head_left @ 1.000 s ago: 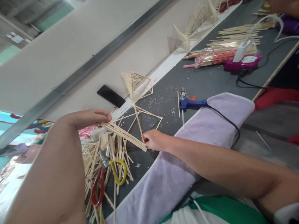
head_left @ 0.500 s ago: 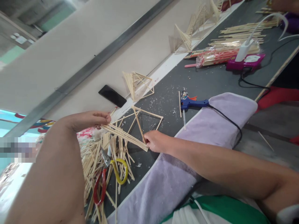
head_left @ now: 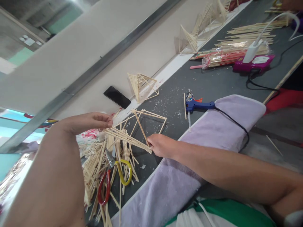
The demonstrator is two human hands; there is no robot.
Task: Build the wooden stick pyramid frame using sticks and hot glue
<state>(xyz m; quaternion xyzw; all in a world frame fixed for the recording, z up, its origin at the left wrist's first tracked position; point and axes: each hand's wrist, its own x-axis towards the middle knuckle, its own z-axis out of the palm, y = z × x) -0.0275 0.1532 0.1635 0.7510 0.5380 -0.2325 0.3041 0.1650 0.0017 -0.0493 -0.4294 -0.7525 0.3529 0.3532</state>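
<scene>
A frame of thin wooden sticks stands on the grey table between my hands, with several sticks fanned along its near left side. My left hand is closed at the far end of the fanned sticks, fingers pinched on them. My right hand pinches the frame's near corner, where the sticks meet; its fingertips are partly hidden. Below my left hand lies a heap of loose sticks. Scissors with one red and one yellow handle rest on top of the heap.
A blue glue gun lies right of the frame, partly over a lilac cloth. Against the wall are a black phone and a finished-looking stick frame. Farther back sit wrapped sticks and a purple power socket.
The whole view has shifted slightly, so things appear a little farther right. Both hands keep their hold on the stick frame, with almost no movement.
</scene>
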